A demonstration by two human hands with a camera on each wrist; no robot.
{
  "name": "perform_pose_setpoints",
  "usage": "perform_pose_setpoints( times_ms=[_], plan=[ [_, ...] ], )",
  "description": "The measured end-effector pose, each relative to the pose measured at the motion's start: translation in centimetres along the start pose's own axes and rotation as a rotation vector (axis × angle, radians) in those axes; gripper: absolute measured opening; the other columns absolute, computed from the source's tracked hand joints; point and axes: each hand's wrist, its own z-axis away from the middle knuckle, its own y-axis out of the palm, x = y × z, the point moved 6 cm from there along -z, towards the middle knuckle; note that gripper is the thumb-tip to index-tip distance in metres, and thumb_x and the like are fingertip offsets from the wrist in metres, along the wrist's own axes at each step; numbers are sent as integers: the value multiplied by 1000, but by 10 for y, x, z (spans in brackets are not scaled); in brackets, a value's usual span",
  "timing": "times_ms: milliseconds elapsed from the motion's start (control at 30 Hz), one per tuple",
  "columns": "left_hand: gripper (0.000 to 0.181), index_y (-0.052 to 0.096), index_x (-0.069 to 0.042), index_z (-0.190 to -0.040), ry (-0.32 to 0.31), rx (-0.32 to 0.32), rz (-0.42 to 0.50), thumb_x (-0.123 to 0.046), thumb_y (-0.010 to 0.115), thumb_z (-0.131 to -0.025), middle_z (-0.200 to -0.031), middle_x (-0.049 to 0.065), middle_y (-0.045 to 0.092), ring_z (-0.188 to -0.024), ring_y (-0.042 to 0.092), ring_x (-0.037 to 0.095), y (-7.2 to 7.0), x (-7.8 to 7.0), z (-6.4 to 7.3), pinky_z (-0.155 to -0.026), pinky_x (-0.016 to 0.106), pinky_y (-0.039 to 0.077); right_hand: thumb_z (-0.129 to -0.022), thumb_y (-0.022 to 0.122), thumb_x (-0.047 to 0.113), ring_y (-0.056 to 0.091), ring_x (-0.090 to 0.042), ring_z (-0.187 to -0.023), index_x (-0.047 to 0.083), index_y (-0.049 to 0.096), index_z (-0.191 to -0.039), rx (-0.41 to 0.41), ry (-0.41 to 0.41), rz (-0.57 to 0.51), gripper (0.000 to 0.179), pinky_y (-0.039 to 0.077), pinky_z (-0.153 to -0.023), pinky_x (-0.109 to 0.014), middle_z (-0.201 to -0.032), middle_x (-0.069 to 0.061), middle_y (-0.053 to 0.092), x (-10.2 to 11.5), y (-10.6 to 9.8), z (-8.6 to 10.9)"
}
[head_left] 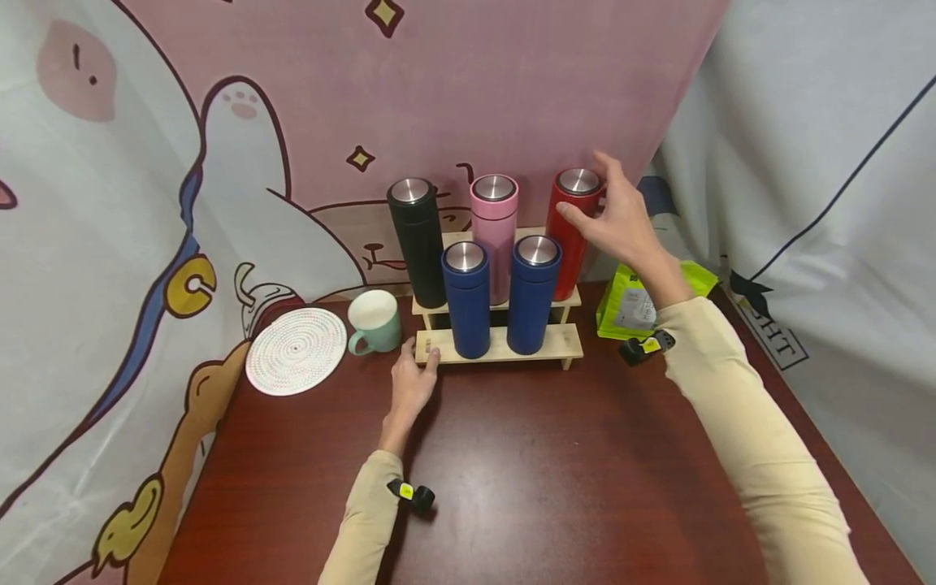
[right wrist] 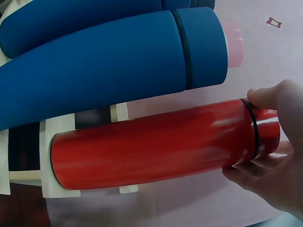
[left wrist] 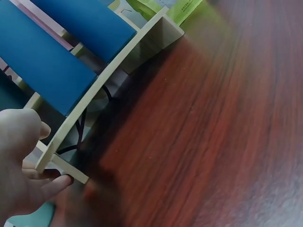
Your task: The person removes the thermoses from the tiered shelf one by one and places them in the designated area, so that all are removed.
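Note:
My left hand (head_left: 413, 382) holds the left end of a two-tier wooden rack (head_left: 499, 345), thumb on top of the lower shelf and fingers beneath. At the rack's back right my right hand (head_left: 621, 215) spans the upper part of a red thermos (head_left: 566, 244). The thumb lies on one side near its cap seam, other fingers on the opposite side, and the index finger sticks up. The red thermos stands on the upper shelf with a pink thermos (head_left: 495, 236) and a black thermos (head_left: 418, 244). Two blue thermoses (head_left: 468, 301) (head_left: 534, 296) stand on the lower shelf.
Left of the rack are a mint-green mug (head_left: 376, 321) and a round white woven mat (head_left: 296, 352). A bright green packet (head_left: 630, 305) stands to the right, behind my right forearm. A printed cloth (head_left: 512, 97) hangs close behind the rack.

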Motion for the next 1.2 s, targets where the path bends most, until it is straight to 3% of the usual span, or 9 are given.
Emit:
perform_pose_setpoints(
  times_ms=[367, 633, 800, 933, 1200],
  plan=[
    [57, 51, -3, -142, -24, -101, 92, -27, 70, -95, -134, 21, 64, -129, 56, 38, 3, 10, 1, -110, 49, 42, -94, 69, 33, 55, -44, -128, 3, 29, -155, 38, 50, 36, 79, 47, -106, -56, -148, -25, 47, -6, 7, -1],
    [52, 54, -12, -140, -55, -130, 297, -21, 74, -93, -125, 14, 71, -109, 67, 28, 11, 17, 3, -92, 42, 53, -93, 71, 33, 57, -44, -125, 2, 31, -154, 40, 59, 55, 80, 49, -104, -56, -147, -25, 50, -9, 4, 1],
    [52, 56, -12, -139, -62, -155, 397, -18, 75, -91, -122, 16, 71, -111, 67, 28, 11, 19, 1, -94, 43, 54, -92, 73, 33, 59, -42, -121, 2, 36, -152, 2, 54, 44, 77, 50, -102, -55, -145, -23, 53, -6, 1, 2],
    [51, 57, -12, -139, -65, -165, 424, -16, 75, -91, -121, 16, 72, -111, 67, 27, 11, 19, 0, -96, 42, 53, -91, 74, 34, 59, -39, -122, 5, 37, -151, -35, 59, 25, 76, 50, -102, -54, -146, -20, 53, -5, -5, 7],
    [52, 56, -15, -142, -66, -157, 478, -13, 74, -92, -116, 16, 74, -96, 69, 23, 14, 18, 2, -78, 19, 49, -91, 74, 35, 58, -31, -121, 9, 42, -150, -141, 17, 44, 72, 52, -102, -47, -143, -13, 57, 2, -31, 22]
  ],
)
